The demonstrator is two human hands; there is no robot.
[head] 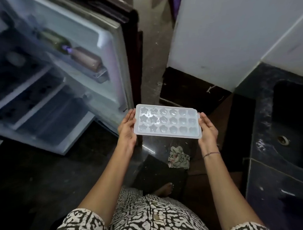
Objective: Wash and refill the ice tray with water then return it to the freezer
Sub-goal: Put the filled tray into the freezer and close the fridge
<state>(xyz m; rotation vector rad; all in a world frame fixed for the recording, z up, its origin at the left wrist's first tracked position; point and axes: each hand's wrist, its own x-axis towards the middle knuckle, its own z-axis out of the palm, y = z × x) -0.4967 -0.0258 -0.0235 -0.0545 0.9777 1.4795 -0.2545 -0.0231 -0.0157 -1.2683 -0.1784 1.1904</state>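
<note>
A pale translucent ice tray (167,121) with star, flower and heart shaped cells is held level in front of me, above the dark floor. My left hand (128,129) grips its left short edge and my right hand (207,129) grips its right short edge, thumbs on the rim. The fridge (36,86) stands at the left with its door (91,49) swung open; the tray is just right of the door's lower edge. A dark stone sink (291,111) with a drain lies at the right.
Two bottles (75,52) lie in the door shelf. A crumpled cloth (178,157) lies on the floor below the tray, near my bare foot (165,189). A white wall (218,39) rises ahead, and the dark counter (266,162) runs along the right side.
</note>
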